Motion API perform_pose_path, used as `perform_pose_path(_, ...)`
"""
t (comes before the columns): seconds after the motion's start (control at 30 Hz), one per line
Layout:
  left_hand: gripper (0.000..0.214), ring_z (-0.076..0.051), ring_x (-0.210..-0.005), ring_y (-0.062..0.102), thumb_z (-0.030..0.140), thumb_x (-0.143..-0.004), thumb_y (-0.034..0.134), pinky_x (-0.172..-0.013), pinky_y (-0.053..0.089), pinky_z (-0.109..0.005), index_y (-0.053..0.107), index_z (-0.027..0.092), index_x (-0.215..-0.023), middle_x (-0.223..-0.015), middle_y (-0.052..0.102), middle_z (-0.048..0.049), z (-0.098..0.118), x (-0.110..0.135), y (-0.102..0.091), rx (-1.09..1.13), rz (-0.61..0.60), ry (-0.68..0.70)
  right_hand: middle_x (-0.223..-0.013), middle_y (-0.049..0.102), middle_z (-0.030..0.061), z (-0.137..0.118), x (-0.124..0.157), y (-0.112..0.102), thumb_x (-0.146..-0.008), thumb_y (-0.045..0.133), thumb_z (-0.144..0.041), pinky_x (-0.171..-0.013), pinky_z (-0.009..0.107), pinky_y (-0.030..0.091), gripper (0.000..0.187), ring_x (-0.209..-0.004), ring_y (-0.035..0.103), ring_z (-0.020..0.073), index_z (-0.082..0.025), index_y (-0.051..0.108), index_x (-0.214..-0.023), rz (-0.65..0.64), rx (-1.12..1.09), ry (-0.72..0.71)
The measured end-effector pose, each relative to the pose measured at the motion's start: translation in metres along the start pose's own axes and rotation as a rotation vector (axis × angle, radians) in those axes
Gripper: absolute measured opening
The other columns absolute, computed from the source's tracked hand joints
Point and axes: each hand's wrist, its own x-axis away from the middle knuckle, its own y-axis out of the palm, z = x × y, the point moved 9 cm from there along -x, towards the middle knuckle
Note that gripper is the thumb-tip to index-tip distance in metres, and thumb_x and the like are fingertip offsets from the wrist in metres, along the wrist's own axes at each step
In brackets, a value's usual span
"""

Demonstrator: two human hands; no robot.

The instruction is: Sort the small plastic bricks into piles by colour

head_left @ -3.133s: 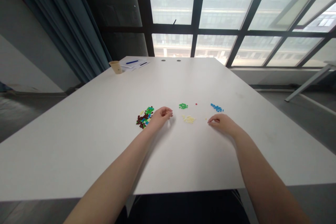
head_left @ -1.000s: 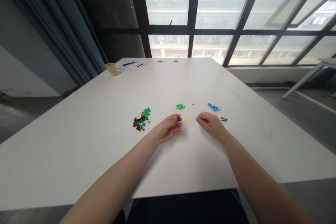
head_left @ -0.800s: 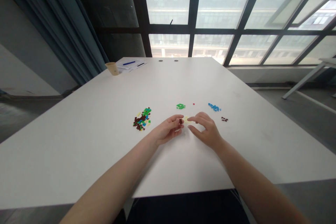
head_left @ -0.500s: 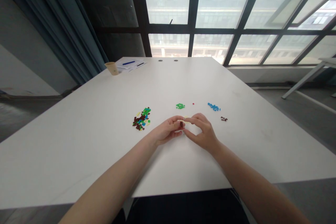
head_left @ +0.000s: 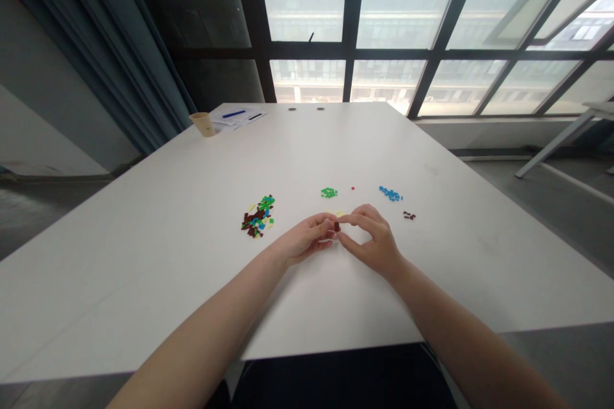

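Between my two hands, above the white table (head_left: 336, 153), is a small dark brown building brick (head_left: 337, 227). The fingers of my left hand (head_left: 309, 238) are closed on it from the left. My right hand (head_left: 371, 236) pinches at it from the right, thumb below and index finger above. Just behind the fingertips lie pale yellow pieces (head_left: 339, 213), partly hidden. Farther back sit a green pile (head_left: 329, 193), a single red piece (head_left: 353, 188), a blue pile (head_left: 391, 193) and several dark brown pieces (head_left: 409, 215).
Left of my hands lies a mixed heap of small brown, green, blue and yellow pieces (head_left: 258, 217). A paper cup (head_left: 203, 124) stands at the far left edge beside papers (head_left: 240, 118) with a blue pen (head_left: 234, 114). Windows rise behind the table.
The brown brick has shifted slightly to the right and its face is turned differently between my fingertips. More of the yellow pieces behind shows. The piles look the same.
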Motion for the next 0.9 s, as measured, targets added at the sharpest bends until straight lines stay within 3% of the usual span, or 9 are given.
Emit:
perform_pose_path(0.37,0.026,-0.005,-0.062,0.049,0.036,-0.066,0.069,-0.057,0.035,-0.017,0.059,0.017,-0.081,-0.075,0.054,0.0012,-0.002,-0.004,-0.019,-0.044,0.143,-0.037,-0.074,0.056,0.0022,0.002,-0.003,-0.006,-0.073,0.059,-0.021,-0.068,0.032,0.043,0.018,-0.073,0.052,0.0158,-0.024,0.063,-0.090,0.008,0.031,-0.013)
perform_pose_path(0.47,0.027,-0.005,-0.061,0.050,0.034,-0.064,0.071,-0.057,0.036,-0.018,0.059,0.017,-0.081,-0.076,0.055,0.0010,-0.003,-0.005,-0.025,-0.027,0.175,-0.044,-0.072,0.055,0.0021,0.019,-0.008,-0.023,-0.074,0.058,-0.024,-0.069,0.031,0.042,0.015,-0.070,0.051,0.0152,-0.022,0.064,-0.088,-0.001,0.140,0.019)
perform_pose_path(0.57,0.027,-0.005,-0.061,0.050,0.034,-0.064,0.071,-0.057,0.037,-0.019,0.059,0.017,-0.082,-0.077,0.056,0.0011,-0.004,-0.005,-0.031,-0.018,0.211,-0.048,-0.061,0.048,-0.0004,0.068,-0.006,-0.059,-0.073,0.058,-0.031,-0.061,0.027,0.038,0.020,-0.059,0.045,0.0128,-0.019,0.066,-0.088,-0.022,0.302,0.246)
perform_pose_path(0.7,0.025,-0.005,-0.060,0.050,0.033,-0.066,0.070,-0.057,0.036,-0.019,0.059,0.017,-0.081,-0.075,0.056,0.0012,-0.003,-0.004,-0.032,-0.027,0.222,-0.047,-0.054,0.046,-0.0013,0.152,0.031,-0.111,-0.067,0.060,-0.034,-0.050,0.025,0.030,0.021,-0.049,0.042,0.0116,-0.019,0.068,-0.080,-0.169,0.587,0.782)
perform_pose_path(0.8,0.025,-0.005,-0.060,0.050,0.034,-0.065,0.070,-0.057,0.036,-0.020,0.059,0.017,-0.081,-0.075,0.056,0.0008,-0.002,-0.003,-0.029,-0.030,0.211,-0.045,-0.061,0.054,0.0018,0.182,0.058,-0.129,-0.061,0.063,-0.034,-0.050,0.025,0.031,0.019,-0.052,0.048,0.0137,-0.020,0.068,-0.073,-0.275,0.677,0.984)
perform_pose_path(0.9,0.026,-0.005,-0.060,0.050,0.034,-0.065,0.070,-0.056,0.036,-0.019,0.059,0.016,-0.081,-0.076,0.056,0.0003,-0.001,-0.003,-0.029,-0.031,0.208,-0.044,-0.063,0.059,0.0037,0.194,0.074,-0.129,-0.057,0.065,-0.034,-0.052,0.026,0.034,0.020,-0.056,0.052,0.0157,-0.020,0.068,-0.071,-0.332,0.671,1.078)
